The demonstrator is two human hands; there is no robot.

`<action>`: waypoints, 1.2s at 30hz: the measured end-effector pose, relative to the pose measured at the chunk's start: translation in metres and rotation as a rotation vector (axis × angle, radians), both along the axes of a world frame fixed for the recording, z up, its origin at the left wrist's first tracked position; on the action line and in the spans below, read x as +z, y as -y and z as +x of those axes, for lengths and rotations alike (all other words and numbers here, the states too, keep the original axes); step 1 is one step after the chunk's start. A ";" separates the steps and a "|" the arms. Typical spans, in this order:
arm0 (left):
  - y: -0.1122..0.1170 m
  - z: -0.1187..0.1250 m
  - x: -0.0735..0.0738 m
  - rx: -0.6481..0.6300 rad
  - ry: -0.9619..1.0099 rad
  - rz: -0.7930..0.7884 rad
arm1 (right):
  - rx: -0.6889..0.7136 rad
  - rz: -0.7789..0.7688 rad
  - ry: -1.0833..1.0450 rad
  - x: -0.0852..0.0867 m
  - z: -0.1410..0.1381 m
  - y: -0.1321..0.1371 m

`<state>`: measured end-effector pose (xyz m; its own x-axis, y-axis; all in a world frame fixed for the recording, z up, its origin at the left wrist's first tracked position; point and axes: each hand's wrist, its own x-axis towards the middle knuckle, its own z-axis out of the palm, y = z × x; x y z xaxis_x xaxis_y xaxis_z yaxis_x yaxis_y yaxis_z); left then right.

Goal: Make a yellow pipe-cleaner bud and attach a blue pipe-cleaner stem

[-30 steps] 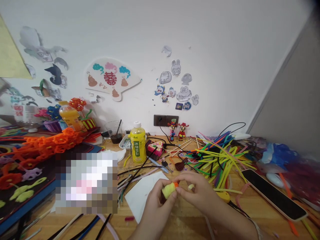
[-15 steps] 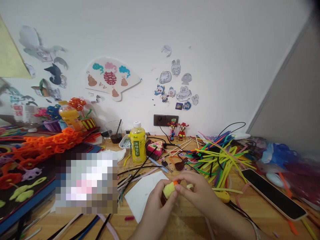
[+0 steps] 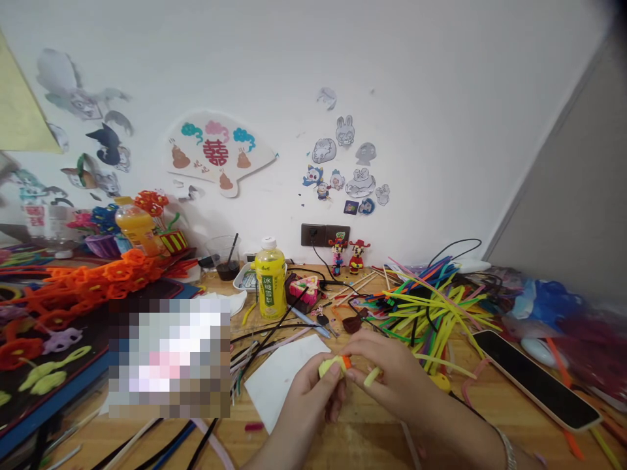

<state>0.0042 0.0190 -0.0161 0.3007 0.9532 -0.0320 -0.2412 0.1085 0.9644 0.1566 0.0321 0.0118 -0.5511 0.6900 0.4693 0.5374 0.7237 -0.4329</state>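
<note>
Both my hands meet low in the middle of the view, over a wooden desk [image 3: 362,437]. My left hand [image 3: 313,398] pinches a small yellow wound pipe-cleaner piece with an orange tip [image 3: 333,364] between thumb and fingers. My right hand [image 3: 392,378] is closed on the same piece from the right, and the loose yellow pipe-cleaner end [image 3: 371,376] sticks out under its fingers. A white sheet of paper [image 3: 279,378] lies just left of my hands.
A heap of coloured pipe cleaners [image 3: 431,307] lies behind my right hand, a phone [image 3: 533,378] to the right. A yellow drink bottle [image 3: 270,279] stands at centre. Orange pipe-cleaner flowers [image 3: 83,281] fill a board on the left. Loose stems and cables litter the desk.
My right hand has shifted slightly, and the loose yellow end now points down and out under its fingers. The yellow piece sits a little lower in my left hand.
</note>
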 end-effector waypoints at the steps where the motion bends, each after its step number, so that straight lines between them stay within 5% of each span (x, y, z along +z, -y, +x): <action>1: 0.000 0.000 0.000 -0.003 0.001 0.004 | -0.009 0.006 0.005 0.000 0.000 0.001; 17: -0.001 -0.004 -0.008 0.012 -0.009 0.136 | -0.011 0.022 -0.172 -0.005 -0.005 0.004; 36: -0.001 -0.005 -0.006 0.025 0.009 0.121 | -0.135 -0.159 -0.208 -0.002 -0.006 0.006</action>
